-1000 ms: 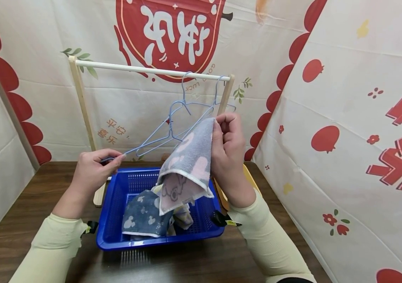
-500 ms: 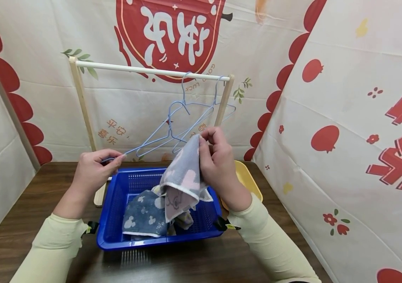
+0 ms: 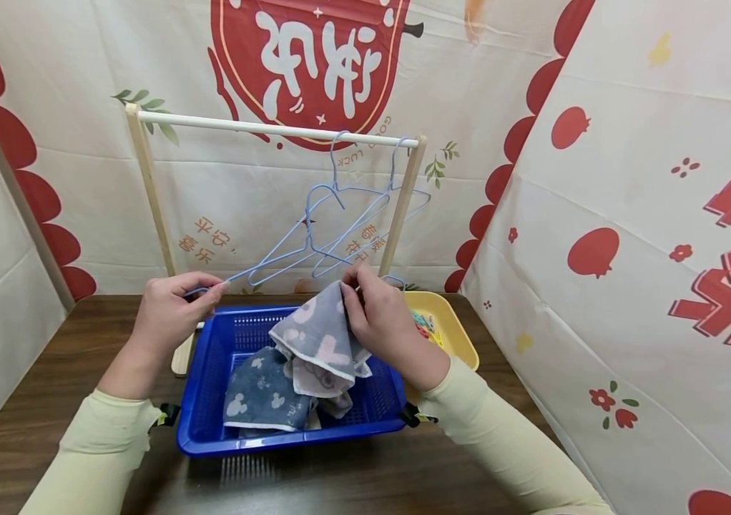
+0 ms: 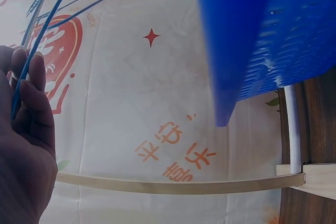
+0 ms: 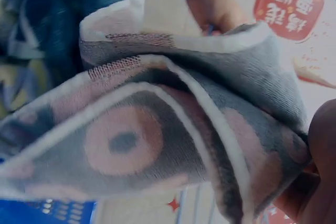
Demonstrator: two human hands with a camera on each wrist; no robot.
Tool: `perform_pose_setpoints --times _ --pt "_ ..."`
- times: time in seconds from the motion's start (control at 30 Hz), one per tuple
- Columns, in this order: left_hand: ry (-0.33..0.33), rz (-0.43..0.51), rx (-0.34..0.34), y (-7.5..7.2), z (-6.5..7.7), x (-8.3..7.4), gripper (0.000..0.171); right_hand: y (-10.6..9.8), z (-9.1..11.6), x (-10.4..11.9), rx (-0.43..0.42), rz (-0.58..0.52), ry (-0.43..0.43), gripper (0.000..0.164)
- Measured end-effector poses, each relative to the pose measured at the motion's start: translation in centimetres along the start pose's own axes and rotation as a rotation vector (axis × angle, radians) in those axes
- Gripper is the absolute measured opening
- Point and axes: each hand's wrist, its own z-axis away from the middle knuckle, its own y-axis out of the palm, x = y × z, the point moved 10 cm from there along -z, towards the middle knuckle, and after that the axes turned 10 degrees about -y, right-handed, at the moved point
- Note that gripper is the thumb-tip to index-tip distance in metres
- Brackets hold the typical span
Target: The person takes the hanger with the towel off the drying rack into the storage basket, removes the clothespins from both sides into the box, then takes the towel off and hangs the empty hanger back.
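My left hand (image 3: pixel 175 306) pinches one end of a blue wire hanger (image 3: pixel 275 257), whose hook points up. The left wrist view also shows the hanger (image 4: pixel 51 27) between thumb and fingers. With thumb and fingers, my right hand (image 3: pixel 386 320) pinches the top of a grey and pink patterned towel (image 3: pixel 317 336) with white edging. It hangs in folds over the blue basket (image 3: pixel 256 445), close by the hanger's right side. The right wrist view shows the towel's folded layers (image 5: pixel 123 140). Below it in the basket lies a dark blue-grey towel (image 3: pixel 261 392), partly covering other cloths.
Behind the basket stands a wooden rack with a white rail (image 3: pixel 237 125). Two blue hangers (image 3: pixel 398 172) hang near its right end. A yellow tray (image 3: pixel 458 332) with small coloured clips (image 3: pixel 426 327) sits to the right, partly behind my right forearm. Printed cloth walls enclose the table.
My right hand has moved down and left with the towel, bringing its lower edge toward the basket's contents. The yellow tray shows more. My left hand and its hanger have stayed in place.
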Motion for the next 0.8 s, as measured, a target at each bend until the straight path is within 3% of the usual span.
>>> perform_pose_setpoints --times 0.4,0.67,0.8 --pt "-0.009 0.0 0.009 0.0 0.1 0.1 0.011 4.1 2.2 -1.0 0.292 0.089 -0.067 0.01" --pt "-0.001 0.0 0.007 0.0 0.2 0.1 0.013 8.7 4.8 -1.0 0.683 0.068 -0.107 0.018" --pt "0.002 -0.005 0.007 0.0 0.2 0.1 0.015 10.0 5.5 -1.2 0.773 0.057 -0.094 0.013"
